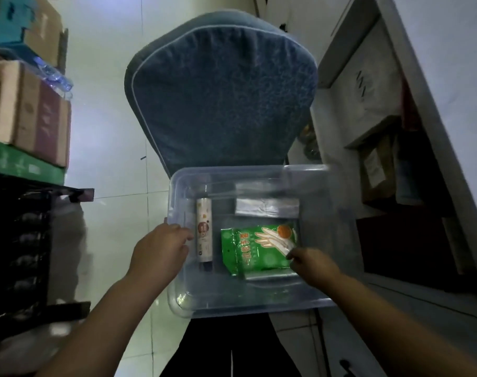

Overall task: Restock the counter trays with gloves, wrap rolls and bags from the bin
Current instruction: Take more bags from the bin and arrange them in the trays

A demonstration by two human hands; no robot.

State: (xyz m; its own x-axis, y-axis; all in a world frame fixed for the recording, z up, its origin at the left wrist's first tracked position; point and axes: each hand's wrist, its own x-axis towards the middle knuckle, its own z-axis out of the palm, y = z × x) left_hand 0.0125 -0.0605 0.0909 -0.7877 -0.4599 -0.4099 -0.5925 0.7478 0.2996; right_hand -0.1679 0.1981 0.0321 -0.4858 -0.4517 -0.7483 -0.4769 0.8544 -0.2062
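Observation:
A clear plastic bin (177,300) rests on a blue chair seat. Inside it lie a white wrap roll (203,229) at the left, a green pack of gloves (255,247) in the middle, and a silvery packet of bags (267,208) at the back. Another silvery packet (270,275) peeks out from under the green pack. My left hand (161,251) grips the bin's left wall beside the roll. My right hand (313,263) reaches into the bin and pinches the right corner of the green pack.
The blue padded chair back (221,85) rises behind the bin. Stacked cardboard boxes (30,110) and a dark rack (19,254) stand at the left. A white cabinet with open shelves (381,148) is at the right. Pale tiled floor (112,131) lies between.

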